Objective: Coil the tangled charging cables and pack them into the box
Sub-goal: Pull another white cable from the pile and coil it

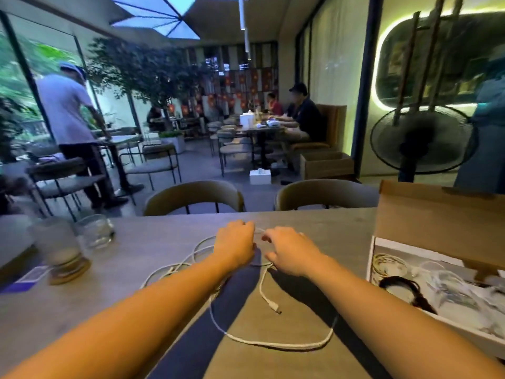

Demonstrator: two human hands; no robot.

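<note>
Clearly this job is only partway done. In the box [437, 214] at the right edge of the frame several coils already lie, a yellowish coil [388, 265] and a black coil [401, 285] among them. One white cable [273, 343] sprawls loose over the table [136, 242], lower middle, its plug [274, 307] free. At its far loops the left hand [235, 243] curls its fingers over the strands, and the right hand [289, 253] seems to pinch one. Winding and packing it remain.
</note>
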